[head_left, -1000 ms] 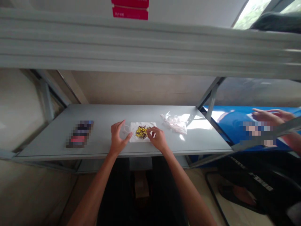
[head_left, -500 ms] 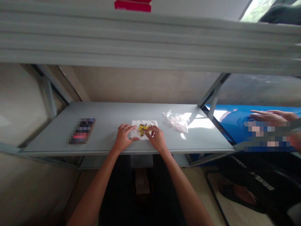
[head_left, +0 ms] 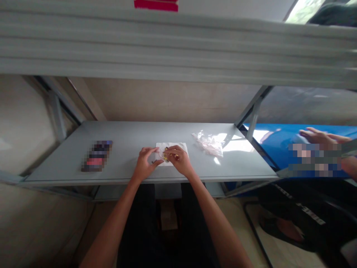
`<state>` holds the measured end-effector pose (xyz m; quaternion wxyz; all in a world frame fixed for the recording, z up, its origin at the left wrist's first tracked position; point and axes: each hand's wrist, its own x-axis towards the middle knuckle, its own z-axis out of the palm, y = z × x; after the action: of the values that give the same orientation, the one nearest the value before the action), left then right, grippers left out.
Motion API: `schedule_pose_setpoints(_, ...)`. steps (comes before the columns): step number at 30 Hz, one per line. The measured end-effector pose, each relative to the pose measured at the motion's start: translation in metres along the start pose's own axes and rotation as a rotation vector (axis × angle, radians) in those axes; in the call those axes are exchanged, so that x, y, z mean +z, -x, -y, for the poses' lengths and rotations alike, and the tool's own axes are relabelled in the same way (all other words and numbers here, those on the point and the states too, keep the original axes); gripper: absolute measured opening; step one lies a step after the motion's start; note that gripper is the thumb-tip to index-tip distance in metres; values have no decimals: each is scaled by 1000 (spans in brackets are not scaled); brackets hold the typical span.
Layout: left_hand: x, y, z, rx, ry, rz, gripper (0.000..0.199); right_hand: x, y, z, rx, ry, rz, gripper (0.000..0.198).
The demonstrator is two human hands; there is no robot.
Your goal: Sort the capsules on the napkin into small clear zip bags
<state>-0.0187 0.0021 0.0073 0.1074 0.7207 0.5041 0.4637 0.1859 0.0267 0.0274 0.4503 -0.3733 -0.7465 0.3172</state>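
Observation:
A white square sheet (head_left: 182,146), possibly cloth or paper, lies near the front of the grey shelf. On it is a small pile of yellow and dark bits (head_left: 165,158), too small to name and mostly covered by my right hand (head_left: 180,160). The fingers of that hand are pinched together over the pile, and what is between them is hidden. At the sheet's left edge rests my left hand (head_left: 145,163), thumb and fingers apart in a C shape facing the pile, with nothing visible in its grip.
Right of the sheet lies a clear plastic bag (head_left: 210,144) with pale contents. A blurred-out dark rectangular object (head_left: 97,155) is at the left. Metal posts flank the grey shelf (head_left: 134,132); a ridged panel (head_left: 167,48) hangs above. Another person's hands (head_left: 320,138) are over a blue surface.
My right hand has moved left across the pile and now covers most of it. My left hand has barely shifted. The other person's hands have moved slightly.

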Motion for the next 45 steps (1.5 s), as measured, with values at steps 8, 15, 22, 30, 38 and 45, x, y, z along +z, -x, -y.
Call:
schedule_pose_setpoints(8,-3,2,4,-87,195,-123,60,-33,10,-28,137,308,-167,20)
schedule_pose_setpoints(15,-2,1,3,-29,23,-150,58,-31,19,-30,100,493,-3,14)
schedule_pose_setpoints(22,2,1,0,103,-133,64,55,-30,18,-30,54,489,28,16)
schedule_pose_setpoints(30,1,0,-1,152,-144,152,61,-6,3,-8,-6,21,-34,12)
schedule_pose_setpoints(38,0,1,2,108,-66,63,54,5,-2,-12,-12,5,-33,19)
schedule_pose_setpoints(45,1,0,4,50,-13,25,51,-25,13,-35,139,337,-227,21)
